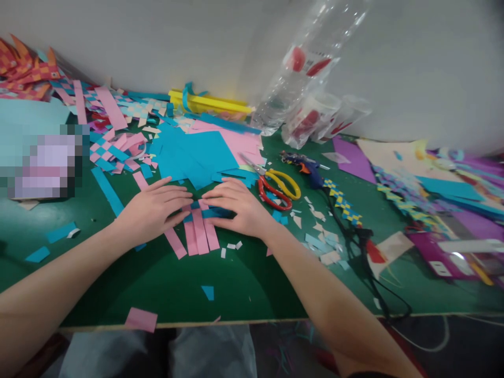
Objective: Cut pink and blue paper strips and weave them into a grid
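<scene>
Pink paper strips (201,239) lie side by side on the green table, crossed by a blue paper strip (214,212). My left hand (155,207) grips the left edge of this small weave with thumb and fingertips. On its right side, my right hand (242,207) pinches the weave near the blue strip. Both hands rest low over the table, and their fingers hide the weave's upper part. Under my left hand a separate pink strip (175,242) slants outward. Scissors (277,189) with red and yellow handles lie just beyond my right hand.
Blue paper sheets (197,155) lie behind my hands. A glue gun (309,168) with a black cord lies to the right, near paper scraps (323,241). Plastic-wrapped cups (311,118) lean at the wall. A pixelated object (47,165) stands left. The table's front edge (197,325) is close.
</scene>
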The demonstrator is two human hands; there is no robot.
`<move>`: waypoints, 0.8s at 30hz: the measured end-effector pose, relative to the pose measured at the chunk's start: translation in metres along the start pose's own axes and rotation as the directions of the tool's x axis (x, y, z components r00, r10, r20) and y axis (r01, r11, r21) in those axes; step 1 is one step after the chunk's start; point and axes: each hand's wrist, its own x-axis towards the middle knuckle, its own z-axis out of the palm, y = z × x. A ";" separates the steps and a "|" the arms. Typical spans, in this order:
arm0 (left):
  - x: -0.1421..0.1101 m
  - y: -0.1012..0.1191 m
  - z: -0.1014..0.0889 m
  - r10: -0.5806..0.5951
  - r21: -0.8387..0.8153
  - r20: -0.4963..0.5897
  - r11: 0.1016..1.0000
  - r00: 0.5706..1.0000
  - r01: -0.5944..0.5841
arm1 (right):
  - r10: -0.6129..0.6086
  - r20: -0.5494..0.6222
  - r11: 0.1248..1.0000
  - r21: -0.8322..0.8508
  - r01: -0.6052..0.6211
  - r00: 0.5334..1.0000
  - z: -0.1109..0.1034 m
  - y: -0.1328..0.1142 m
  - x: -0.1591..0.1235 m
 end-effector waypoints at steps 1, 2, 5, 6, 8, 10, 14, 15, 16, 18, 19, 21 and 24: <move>0.000 0.000 0.000 -0.004 0.001 -0.010 1.000 1.000 0.004 | -0.012 0.007 1.000 -0.021 0.012 1.000 0.002 -0.002 0.000; 0.000 0.000 -0.001 -0.003 -0.001 -0.013 1.000 1.000 0.003 | -0.019 0.010 0.999 -0.040 0.020 1.000 0.003 -0.003 0.000; 0.000 0.000 -0.002 -0.010 -0.002 -0.010 1.000 1.000 0.010 | -0.028 0.013 0.997 -0.072 0.028 1.000 0.006 -0.002 -0.001; 0.000 -0.001 -0.003 -0.022 -0.001 -0.006 1.000 1.000 0.022 | -0.031 0.005 0.996 -0.079 0.031 1.000 0.006 -0.002 -0.002; -0.001 -0.003 -0.005 -0.067 -0.008 -0.004 0.998 0.998 0.067 | -0.029 -0.022 0.995 -0.093 0.027 0.999 0.006 0.001 -0.002; -0.002 -0.007 -0.007 -0.119 -0.028 0.004 0.993 0.993 0.119 | -0.010 -0.043 0.994 -0.106 0.006 0.999 0.006 0.002 -0.003; -0.003 -0.013 -0.008 -0.163 -0.039 0.025 0.986 0.986 0.164 | 0.006 -0.048 0.995 -0.104 -0.011 0.999 0.007 0.004 -0.004; -0.003 -0.014 -0.007 -0.165 -0.034 0.035 0.985 0.986 0.167 | 0.001 -0.047 0.995 -0.102 -0.006 0.999 0.007 0.005 -0.004; -0.003 -0.013 -0.006 -0.165 -0.031 0.049 0.986 0.985 0.166 | -0.001 -0.044 0.995 -0.101 -0.003 0.999 0.007 0.005 -0.004; -0.001 -0.012 -0.004 -0.160 -0.034 0.073 0.986 0.984 0.163 | 0.004 -0.036 0.995 -0.098 -0.007 0.999 0.007 0.005 -0.003; -0.001 -0.011 -0.003 -0.160 -0.038 0.077 0.986 0.984 0.163 | 0.010 -0.030 0.996 -0.092 -0.012 1.000 0.007 0.005 -0.003; 0.000 -0.010 -0.001 -0.149 -0.048 0.072 0.987 0.986 0.152 | 0.020 -0.017 0.997 -0.074 -0.021 1.000 0.007 0.005 -0.003; -0.001 -0.010 0.001 -0.126 -0.034 0.068 0.991 0.990 0.129 | 0.030 -0.003 0.997 -0.064 -0.030 1.000 0.006 0.005 -0.003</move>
